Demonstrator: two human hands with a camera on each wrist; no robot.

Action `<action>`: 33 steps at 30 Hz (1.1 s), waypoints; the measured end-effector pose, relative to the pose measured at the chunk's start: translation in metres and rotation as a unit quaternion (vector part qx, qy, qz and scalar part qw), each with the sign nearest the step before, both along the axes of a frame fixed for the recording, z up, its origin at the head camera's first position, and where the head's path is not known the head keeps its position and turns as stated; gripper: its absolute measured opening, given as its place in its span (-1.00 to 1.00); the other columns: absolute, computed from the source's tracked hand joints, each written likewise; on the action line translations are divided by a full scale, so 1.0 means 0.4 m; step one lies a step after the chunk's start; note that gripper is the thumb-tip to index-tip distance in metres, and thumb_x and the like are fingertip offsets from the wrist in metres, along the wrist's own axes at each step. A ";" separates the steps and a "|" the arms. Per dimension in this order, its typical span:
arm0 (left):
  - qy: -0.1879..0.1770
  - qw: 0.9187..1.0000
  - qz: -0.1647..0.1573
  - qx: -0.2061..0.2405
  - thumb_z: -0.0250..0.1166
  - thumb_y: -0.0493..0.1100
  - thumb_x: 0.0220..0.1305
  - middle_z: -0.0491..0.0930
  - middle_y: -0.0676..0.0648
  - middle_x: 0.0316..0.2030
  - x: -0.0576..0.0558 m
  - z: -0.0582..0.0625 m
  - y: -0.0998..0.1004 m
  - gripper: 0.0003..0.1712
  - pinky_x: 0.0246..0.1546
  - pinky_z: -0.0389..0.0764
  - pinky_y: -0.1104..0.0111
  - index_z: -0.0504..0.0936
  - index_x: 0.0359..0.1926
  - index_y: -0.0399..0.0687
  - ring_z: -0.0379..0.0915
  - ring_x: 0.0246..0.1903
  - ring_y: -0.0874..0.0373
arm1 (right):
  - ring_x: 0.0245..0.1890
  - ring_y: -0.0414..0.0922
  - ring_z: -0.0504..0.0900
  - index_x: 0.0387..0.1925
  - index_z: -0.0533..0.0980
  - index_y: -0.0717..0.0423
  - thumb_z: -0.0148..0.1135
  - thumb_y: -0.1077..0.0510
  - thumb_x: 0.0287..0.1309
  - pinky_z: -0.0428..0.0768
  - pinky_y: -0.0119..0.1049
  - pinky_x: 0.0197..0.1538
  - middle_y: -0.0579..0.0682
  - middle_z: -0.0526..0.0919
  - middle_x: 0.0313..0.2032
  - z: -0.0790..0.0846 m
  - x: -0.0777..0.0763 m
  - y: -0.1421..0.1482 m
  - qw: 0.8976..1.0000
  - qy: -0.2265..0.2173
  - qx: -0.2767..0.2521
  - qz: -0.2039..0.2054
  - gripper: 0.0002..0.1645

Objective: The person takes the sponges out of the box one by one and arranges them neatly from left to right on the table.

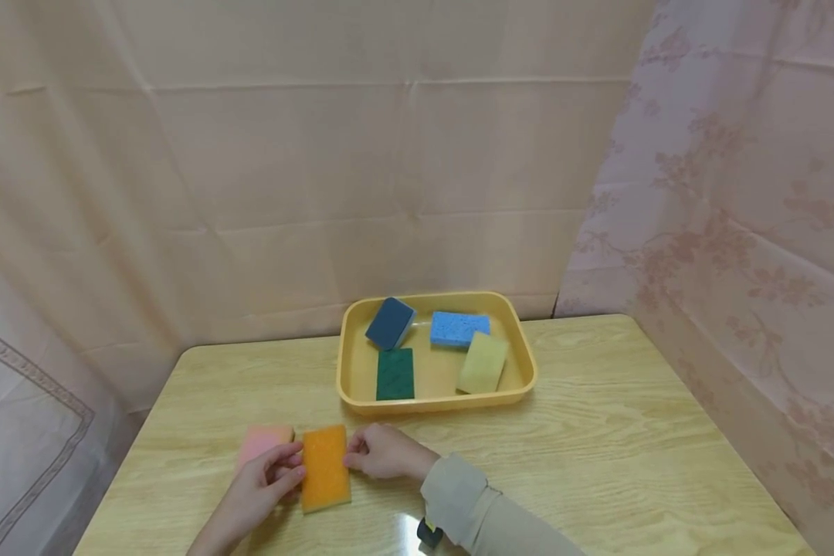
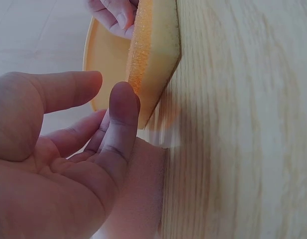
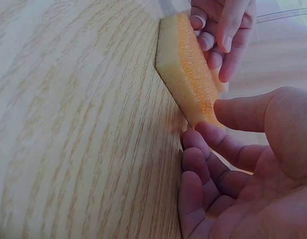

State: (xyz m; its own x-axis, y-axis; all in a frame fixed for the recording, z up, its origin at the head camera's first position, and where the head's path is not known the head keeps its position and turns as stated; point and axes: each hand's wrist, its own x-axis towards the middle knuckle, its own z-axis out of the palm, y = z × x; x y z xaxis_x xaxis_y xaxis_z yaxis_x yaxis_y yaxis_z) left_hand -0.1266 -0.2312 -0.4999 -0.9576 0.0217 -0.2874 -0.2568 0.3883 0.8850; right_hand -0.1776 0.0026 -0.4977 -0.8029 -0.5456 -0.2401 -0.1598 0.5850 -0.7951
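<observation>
An orange sponge (image 1: pixel 325 467) with a pale yellow underside lies between the two hands, at or just above the tabletop. My right hand (image 1: pixel 389 452) pinches its right edge between thumb and fingers, seen closely in the right wrist view. On the opposite edge, my left hand (image 1: pixel 260 486) touches the sponge with a fingertip; in the left wrist view its thumb and fingers stand apart. A pink sponge (image 1: pixel 260 440) lies on the table just left of the orange one, partly hidden by the left hand.
Behind the hands stands a yellow tray (image 1: pixel 434 405). Inside lie a dark blue sponge (image 1: pixel 390 323), a light blue sponge (image 1: pixel 455 328), a dark green scouring pad (image 1: pixel 395 374) and a pale yellow sponge (image 1: pixel 483 363). Cloth curtains (image 1: pixel 361 170) hang behind the wooden table (image 1: pixel 618 455).
</observation>
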 end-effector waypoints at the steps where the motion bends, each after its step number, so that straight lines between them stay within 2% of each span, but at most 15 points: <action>1: 0.000 1.000 0.000 0.001 0.27 -0.35 0.40 0.60 -0.15 -0.07 0.000 0.000 0.000 -0.53 -0.27 0.71 0.29 0.47 0.28 -0.41 0.57 -0.19 0.06 | -0.52 -0.27 0.48 -0.31 0.62 0.05 0.34 0.09 0.34 0.49 -0.42 -0.41 -0.17 0.57 -0.51 -0.002 -0.001 0.000 1.000 -0.001 -0.003 0.000 -0.88; 6: 0.000 1.000 -0.003 0.002 0.27 -0.35 0.40 0.60 -0.14 -0.07 0.006 0.004 -0.003 -0.54 -0.27 0.71 0.30 0.48 0.27 -0.41 0.57 -0.18 0.06 | -0.54 -0.27 0.48 -0.32 0.62 0.04 0.34 0.09 0.34 0.49 -0.42 -0.42 -0.18 0.57 -0.53 -0.009 0.003 0.002 1.000 0.004 -0.010 0.007 -0.87; 9: 0.014 1.000 -0.011 0.001 0.29 -0.34 0.39 0.61 -0.15 -0.06 0.006 0.011 -0.007 -0.54 -0.25 0.69 0.32 0.49 0.26 -0.39 0.56 -0.17 0.07 | -0.53 -0.27 0.49 -0.30 0.62 0.03 0.32 0.08 0.35 0.50 -0.42 -0.42 -0.17 0.58 -0.51 -0.001 0.002 0.006 1.000 0.005 -0.012 0.013 -0.87; 15: 0.066 0.997 -0.039 -0.001 0.31 -0.30 0.38 0.60 -0.21 -0.03 0.001 0.043 -0.004 -0.53 -0.22 0.68 0.35 0.51 0.26 -0.37 0.56 -0.18 0.08 | -0.54 -0.25 0.53 -0.23 0.64 0.02 0.25 0.06 0.41 0.54 -0.39 -0.44 -0.04 0.66 -0.42 0.034 -0.011 0.031 1.000 0.000 -0.026 0.012 -0.86; 19: 0.086 0.995 -0.057 -0.009 0.32 -0.26 0.39 0.60 -0.21 -0.02 -0.002 0.073 0.007 -0.53 -0.25 0.66 0.36 0.53 0.27 -0.33 0.56 -0.19 0.10 | -0.46 -0.27 0.54 -0.20 0.64 0.04 0.26 0.06 0.41 0.56 -0.40 -0.32 -0.07 0.68 -0.36 0.069 -0.017 0.055 0.999 0.031 -0.022 0.019 -0.85; 25: 0.113 0.989 -0.087 -0.022 0.30 -0.23 0.42 0.61 -0.24 -0.01 -0.034 0.126 0.038 -0.55 -0.25 0.67 0.37 0.53 0.28 -0.26 0.61 -0.20 -0.01 | -0.41 -0.23 0.56 -0.15 0.64 0.01 0.23 0.01 0.43 0.59 -0.36 -0.30 -0.08 0.69 -0.32 0.147 -0.044 0.096 0.997 0.064 -0.013 0.028 -0.82; 29: 0.105 0.989 -0.097 -0.037 0.32 -0.10 0.42 0.60 -0.16 0.01 -0.063 0.157 0.067 -0.52 -0.15 0.67 0.34 0.54 0.29 -0.11 0.60 -0.14 -0.02 | -0.35 -0.23 0.57 -0.12 0.63 -0.03 0.22 -0.04 0.43 0.59 -0.34 -0.23 -0.17 0.66 -0.31 0.192 -0.073 0.123 0.997 0.077 0.015 0.024 -0.80; 33: 0.095 0.988 -0.110 -0.049 0.34 0.03 0.40 0.58 -0.07 0.01 -0.091 0.184 0.095 -0.46 -0.09 0.67 0.26 0.53 0.30 -0.04 0.55 -0.10 0.04 | -0.38 -0.14 0.61 -0.08 0.61 -0.01 0.18 -0.03 0.46 0.61 -0.29 -0.28 -0.02 0.69 -0.29 0.222 -0.101 0.148 0.997 0.064 0.024 0.019 -0.78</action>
